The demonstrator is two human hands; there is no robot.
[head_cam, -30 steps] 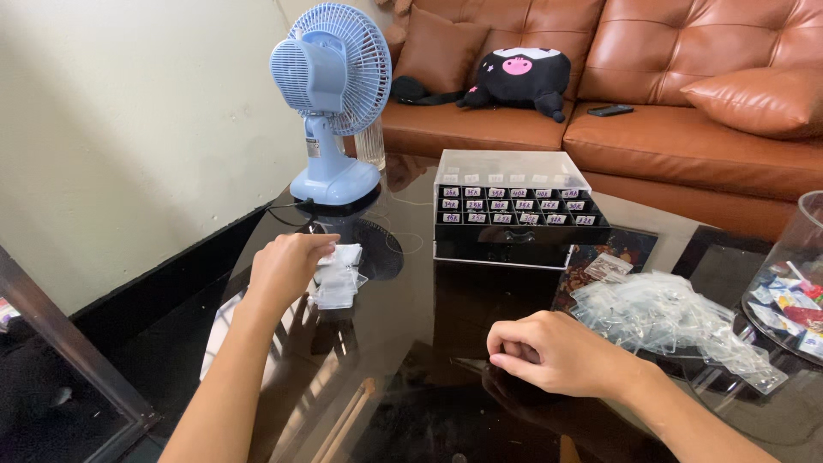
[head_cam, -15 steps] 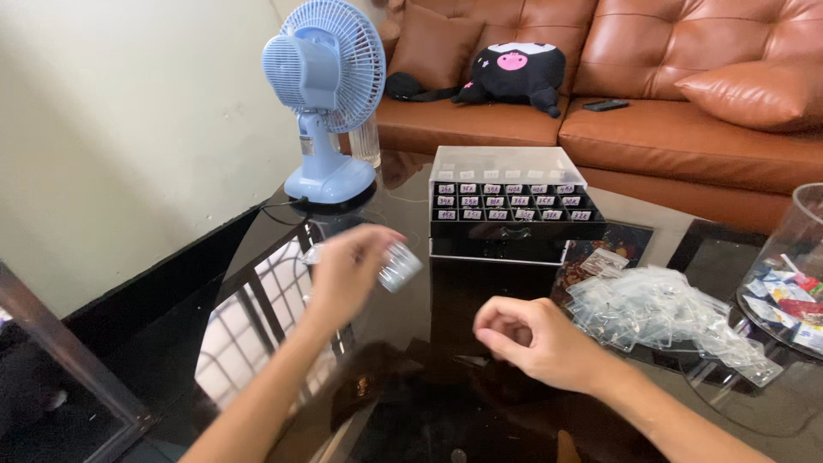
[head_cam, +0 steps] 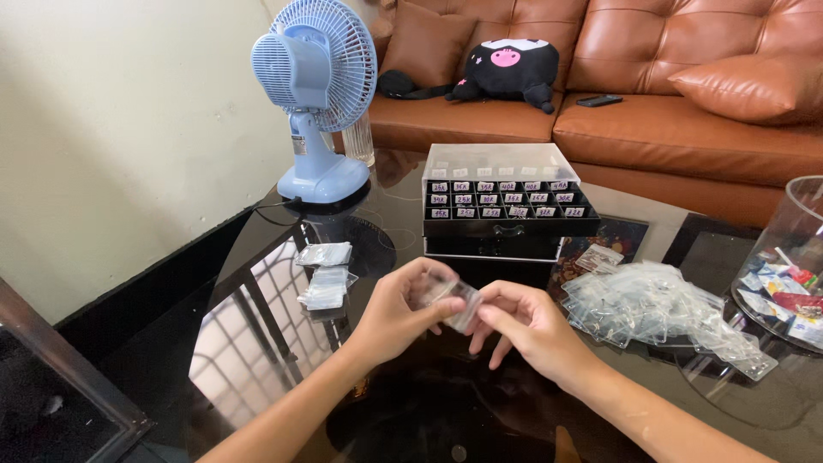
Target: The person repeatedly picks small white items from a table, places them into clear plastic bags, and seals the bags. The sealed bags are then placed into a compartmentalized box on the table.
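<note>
A small clear plastic bag (head_cam: 459, 302) is pinched between the left hand (head_cam: 403, 313) and the right hand (head_cam: 525, 330), above the near middle of the glass table (head_cam: 257, 283). Both hands are closed on it. A black drawer box (head_cam: 506, 201) is set just behind, a pile of bags (head_cam: 660, 309) toward the right edge.

Two bare forearms, left hand (head_cam: 396, 313), right hand (head_cam: 527, 330), no sleeves, no rings.
</note>
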